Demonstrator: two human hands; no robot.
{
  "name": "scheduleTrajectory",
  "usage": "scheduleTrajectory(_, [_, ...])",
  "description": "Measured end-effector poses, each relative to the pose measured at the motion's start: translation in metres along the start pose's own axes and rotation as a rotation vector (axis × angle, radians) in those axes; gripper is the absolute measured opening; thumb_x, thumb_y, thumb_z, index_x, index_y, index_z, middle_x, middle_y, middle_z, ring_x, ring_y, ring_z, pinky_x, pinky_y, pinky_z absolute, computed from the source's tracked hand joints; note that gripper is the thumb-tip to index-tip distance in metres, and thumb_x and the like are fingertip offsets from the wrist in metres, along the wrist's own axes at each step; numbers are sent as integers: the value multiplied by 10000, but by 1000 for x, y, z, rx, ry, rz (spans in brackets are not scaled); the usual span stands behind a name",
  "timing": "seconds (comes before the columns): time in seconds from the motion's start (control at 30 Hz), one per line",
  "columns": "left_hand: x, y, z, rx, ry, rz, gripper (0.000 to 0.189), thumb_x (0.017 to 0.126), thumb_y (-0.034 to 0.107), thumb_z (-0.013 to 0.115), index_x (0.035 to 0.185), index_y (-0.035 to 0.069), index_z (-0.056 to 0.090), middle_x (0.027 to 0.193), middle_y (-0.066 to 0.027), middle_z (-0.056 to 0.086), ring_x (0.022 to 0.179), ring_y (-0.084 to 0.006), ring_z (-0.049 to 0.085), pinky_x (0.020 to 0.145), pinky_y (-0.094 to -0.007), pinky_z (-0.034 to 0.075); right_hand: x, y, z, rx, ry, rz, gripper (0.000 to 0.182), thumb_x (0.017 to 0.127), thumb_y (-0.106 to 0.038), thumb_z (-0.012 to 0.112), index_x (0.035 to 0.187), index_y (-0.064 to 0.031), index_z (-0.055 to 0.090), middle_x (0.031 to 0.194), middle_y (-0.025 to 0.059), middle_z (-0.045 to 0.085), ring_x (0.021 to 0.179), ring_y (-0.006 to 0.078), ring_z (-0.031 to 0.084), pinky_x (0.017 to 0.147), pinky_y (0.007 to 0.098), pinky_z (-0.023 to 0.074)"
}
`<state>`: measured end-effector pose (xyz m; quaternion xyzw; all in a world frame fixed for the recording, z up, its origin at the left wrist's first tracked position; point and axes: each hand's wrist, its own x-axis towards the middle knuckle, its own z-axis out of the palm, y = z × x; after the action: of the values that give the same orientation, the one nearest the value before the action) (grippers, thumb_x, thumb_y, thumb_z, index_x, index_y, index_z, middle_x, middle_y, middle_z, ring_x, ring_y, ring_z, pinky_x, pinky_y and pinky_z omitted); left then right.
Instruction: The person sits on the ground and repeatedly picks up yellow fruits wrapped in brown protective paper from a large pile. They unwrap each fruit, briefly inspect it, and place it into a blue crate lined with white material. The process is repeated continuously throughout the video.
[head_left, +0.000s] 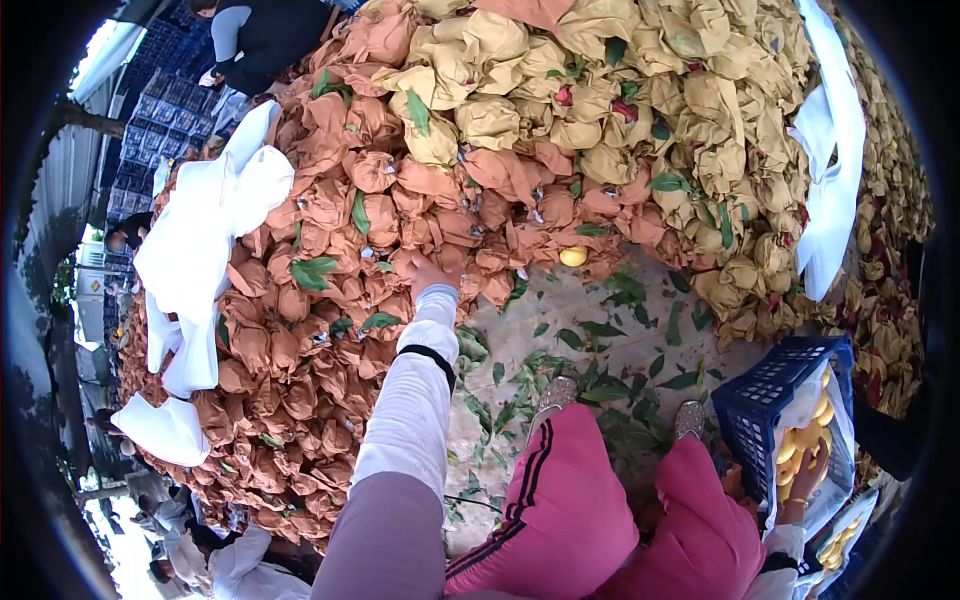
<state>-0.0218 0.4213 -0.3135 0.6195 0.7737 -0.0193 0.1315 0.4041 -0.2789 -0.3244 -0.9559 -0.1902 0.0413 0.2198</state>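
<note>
My left hand (433, 271) reaches forward onto a large heap of fruit wrapped in orange-brown paper (322, 206); its fingers are against the wrapped fruit, and whether they grip one I cannot tell. At the lower right, my right hand (808, 476) is inside a blue plastic crate (742, 431) lined with white sheet, on top of yellow fruit (787, 448). The fingers there are partly hidden, so their grip is unclear. One unwrapped yellow fruit (573, 256) lies at the edge of the heap, ahead and to the right of my left hand.
Tan paper-wrapped fruit (487, 124) is piled at the upper right. Green leaves (600, 382) are strewn over the floor sheet around my shoes. White sheets (187, 240) lie on the heap. Blue crates (161, 112) are stacked behind. Other people are at the left edges.
</note>
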Motion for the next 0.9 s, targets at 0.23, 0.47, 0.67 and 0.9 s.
scheduleTrajectory(0.23, [11, 31, 47, -186, 270, -222, 871, 654, 359, 752, 1259, -11, 246, 1187, -196, 326, 1127, -397, 402, 920, -426, 421, -17, 1, -26, 48, -46, 65, 331, 906, -138, 524, 1199, 13, 490, 1178, 137, 514, 1089, 253, 500, 950, 353, 387])
scheduleTrajectory(0.47, [7, -20, 39, -655, 256, 8, 887, 550, 294, 778, 1253, -43, 354, 1198, -234, 432, 1119, -350, 460, 951, -405, 407, -37, 7, -72, 282, 43, 175, 300, 915, -140, 528, 1165, 24, 515, 1138, 95, 545, 1048, 188, 518, 918, 305, 404])
scheduleTrajectory(0.67, [-59, -87, -27, -1486, -436, 100, 742, 673, 72, 706, 1319, -8, 352, 1228, -137, 489, 1124, -211, 495, 925, -331, 426, -41, -63, -96, 428, 126, 54, 321, 907, -105, 529, 1199, 24, 492, 1132, 87, 552, 1039, 173, 528, 918, 288, 408])
scheduleTrajectory(0.9, [-239, -70, -177, -1711, -788, 778, 794, 642, 64, 737, 1315, -18, 322, 1246, -116, 454, 1167, -212, 462, 988, -335, 375, -80, -344, -115, 970, -368, -432, 286, 886, -5, 494, 1172, 9, 496, 1107, 85, 553, 1022, 177, 549, 913, 303, 430])
